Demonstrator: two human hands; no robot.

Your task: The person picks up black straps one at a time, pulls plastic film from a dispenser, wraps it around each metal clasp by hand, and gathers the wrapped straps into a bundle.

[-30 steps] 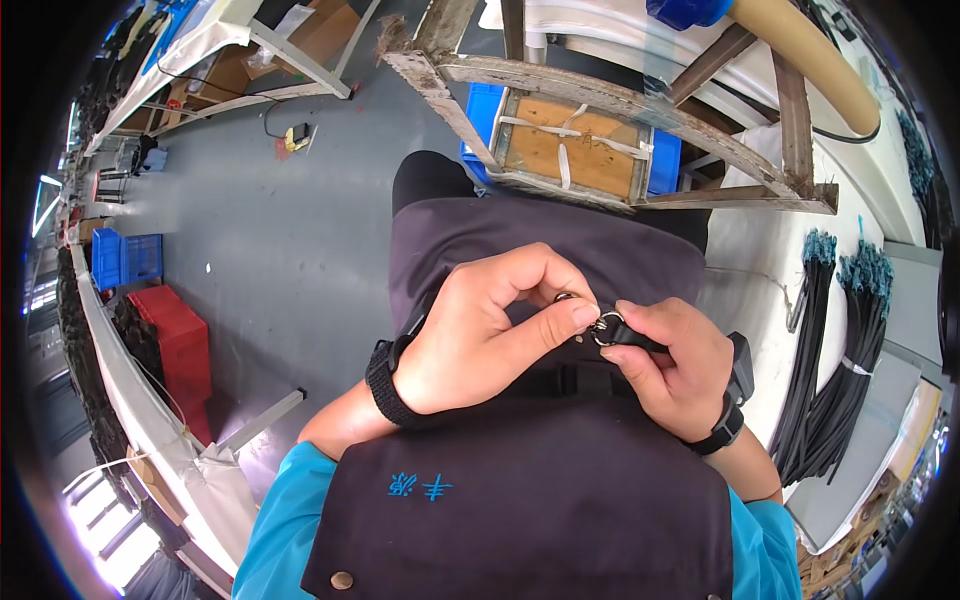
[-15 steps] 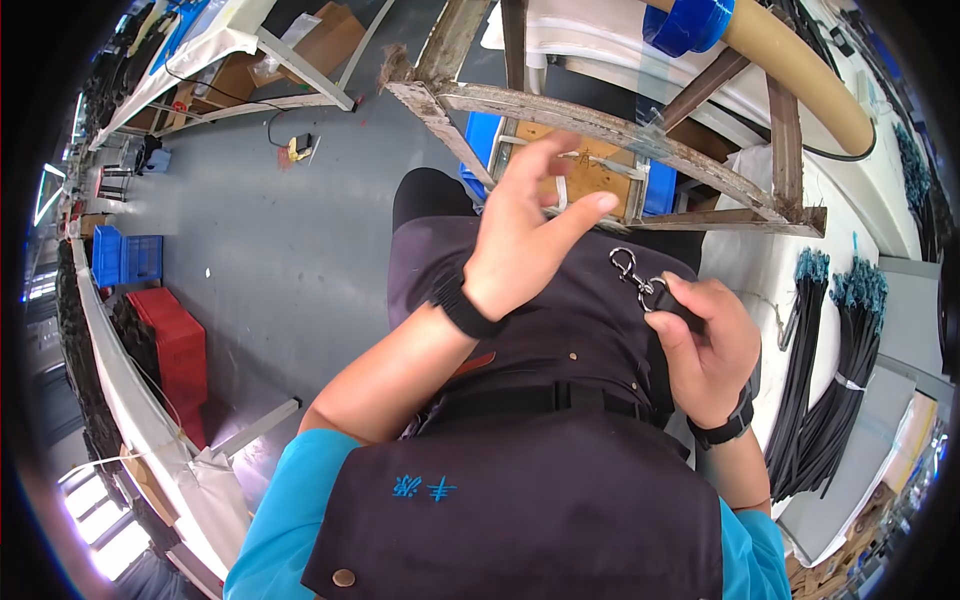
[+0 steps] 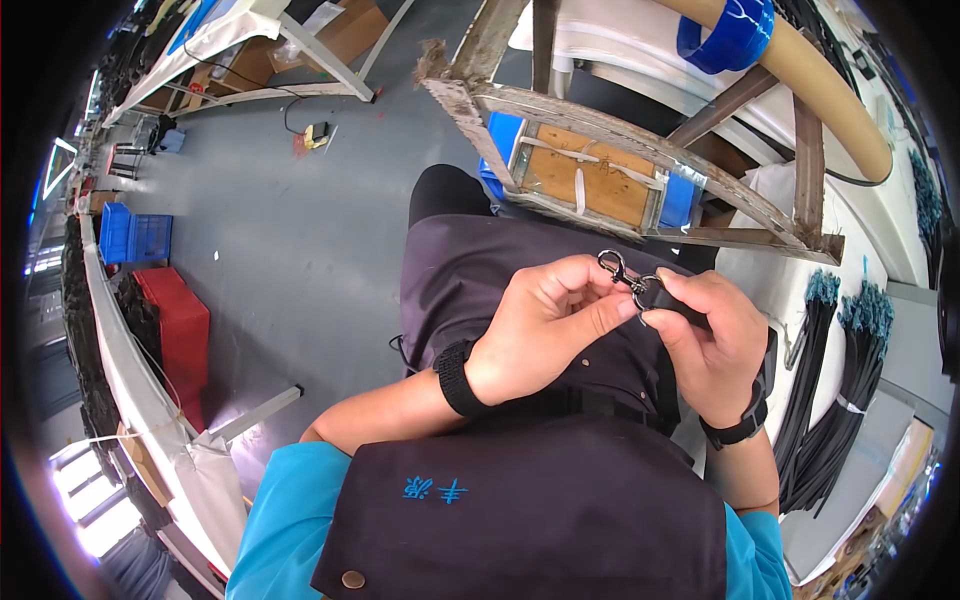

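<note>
Just above my lap, a metal snap hook [image 3: 612, 264] with a ring [image 3: 649, 291] shows between my two hands. My left hand [image 3: 552, 325] is closed, its thumb and fingers pinching the hook near the ring. With thumb and forefinger, my right hand [image 3: 712, 340] grips a black strap [image 3: 665, 298] where it meets the ring. The rest of the strap is hidden in the right palm. A dark apron [image 3: 530, 500] covers my chest and lap below the hands.
A worn frame [image 3: 620, 125] stands ahead, with a taped brown panel [image 3: 590, 175] and blue bins behind it. A cardboard tube [image 3: 830, 90] is at the upper right. Bundled black straps [image 3: 835, 420] hang at the right. Red bins [image 3: 180, 335] and a blue crate [image 3: 135, 235] are left.
Half a second ago my left hand was raised and open, away from the hook; it has come down and closed on it. My right hand has kept its grip on the strap.
</note>
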